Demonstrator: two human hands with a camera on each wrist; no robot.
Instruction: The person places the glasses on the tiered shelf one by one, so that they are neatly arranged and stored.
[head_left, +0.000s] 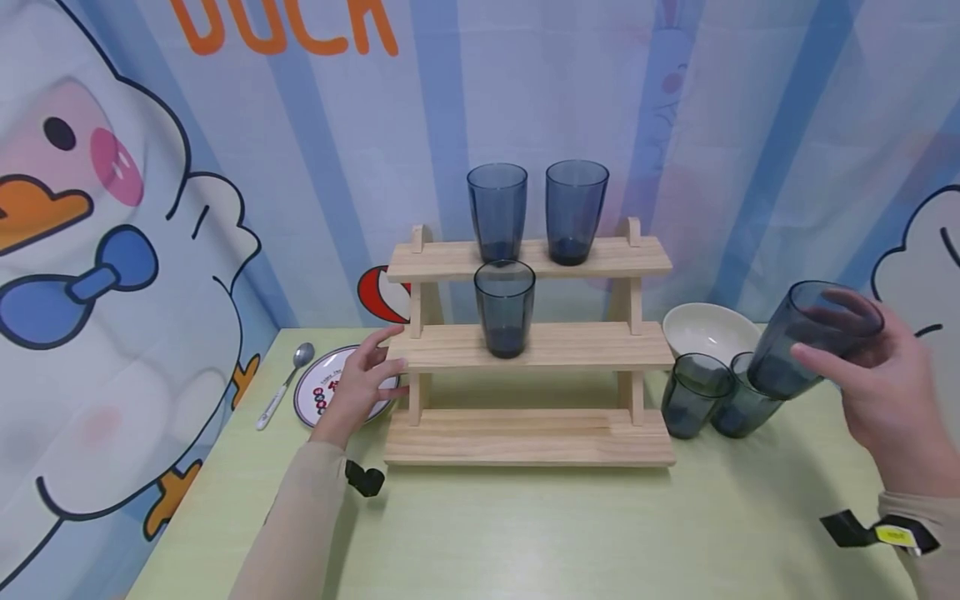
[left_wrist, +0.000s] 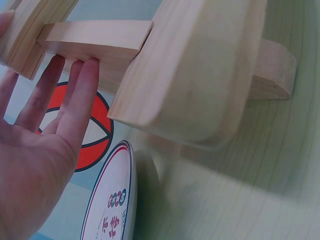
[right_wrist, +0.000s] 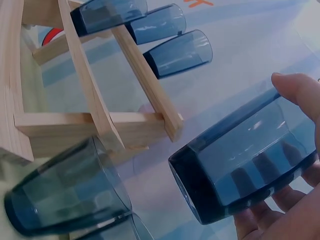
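Observation:
A three-tier wooden rack (head_left: 532, 450) stands on the table. My left hand (head_left: 362, 383) holds its left end at the middle tier; in the left wrist view the fingers (left_wrist: 80, 105) reach under a board to the side support. At the right, my right hand (head_left: 885, 392) grips a blue-tinted drinking glass (head_left: 806, 342), tilted and raised above two more glasses (head_left: 696, 396) on the table. One glass (head_left: 505, 310) stands on the middle tier and two glasses (head_left: 576, 212) on the top tier, all upright.
A cream bowl (head_left: 708, 329) sits behind the table glasses, partly hidden. Left of the rack lie a printed plate (head_left: 315, 392) and a spoon (head_left: 285, 387). A cartoon-duck curtain (head_left: 525, 83) hangs behind the table.

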